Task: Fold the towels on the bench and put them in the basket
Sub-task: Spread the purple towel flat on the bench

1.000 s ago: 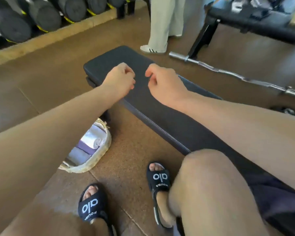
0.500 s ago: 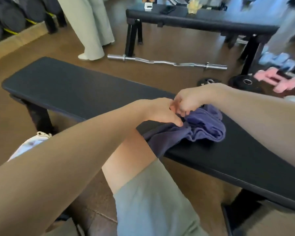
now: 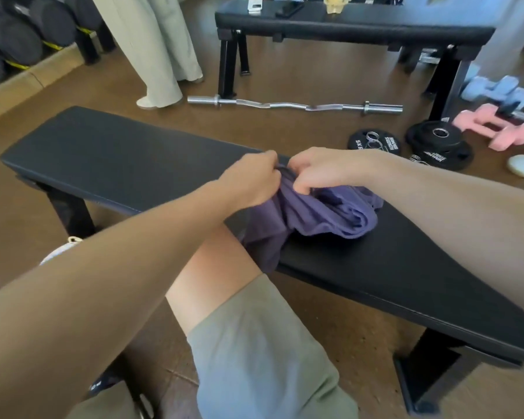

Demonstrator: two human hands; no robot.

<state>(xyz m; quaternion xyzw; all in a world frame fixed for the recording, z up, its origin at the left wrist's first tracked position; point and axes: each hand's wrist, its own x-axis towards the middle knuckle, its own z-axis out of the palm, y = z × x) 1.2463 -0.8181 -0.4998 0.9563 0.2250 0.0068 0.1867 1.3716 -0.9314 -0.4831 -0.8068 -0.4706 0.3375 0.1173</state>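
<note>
Little of the pale woven basket [image 3: 61,248] shows past our left forearm; it sits on the floor by the near leg of the long black padded bench [image 3: 127,164], and we cannot tell what it holds. Our left hand [image 3: 248,181] and right hand [image 3: 324,169] both pinch the crumpled purple towel [image 3: 324,213], which lies on the bench with one end hanging over its near edge.
</note>
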